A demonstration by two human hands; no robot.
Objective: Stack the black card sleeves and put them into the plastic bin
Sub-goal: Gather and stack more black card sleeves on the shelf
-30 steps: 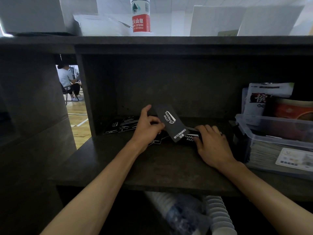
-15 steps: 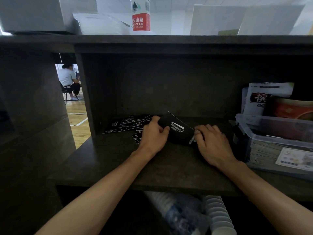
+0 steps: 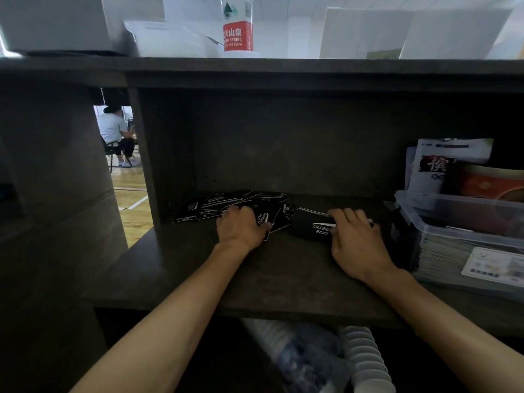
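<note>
Nearest to me, under the worktop (image 3: 255, 279), a row of stacked paper cups (image 3: 365, 361) and a clear bag (image 3: 297, 361) sit in shadow. On the worktop itself, the left hand (image 3: 241, 226) has let go of the sleeve it was lifting a second ago and now lies over the scattered black sleeves (image 3: 226, 204) at the back left, fingers bent down onto them; whether it grips one I cannot tell. That sleeve has joined the stack of sleeves (image 3: 309, 225), which lies flat just left of the right hand (image 3: 357, 245). The right hand has kept its place, its fingers curled over the stack's far edge and thumb at the near edge, holding it together. Close to the right stands the plastic bin (image 3: 453, 236), lidless, with paper packs inside and snack packets (image 3: 442, 165) behind it. Above, on the upper ledge, a water bottle (image 3: 237, 26) with a red label stands among white boxes (image 3: 54, 24). Through the gap at left, a seated person (image 3: 114, 131) shows on a wooden floor.
</note>
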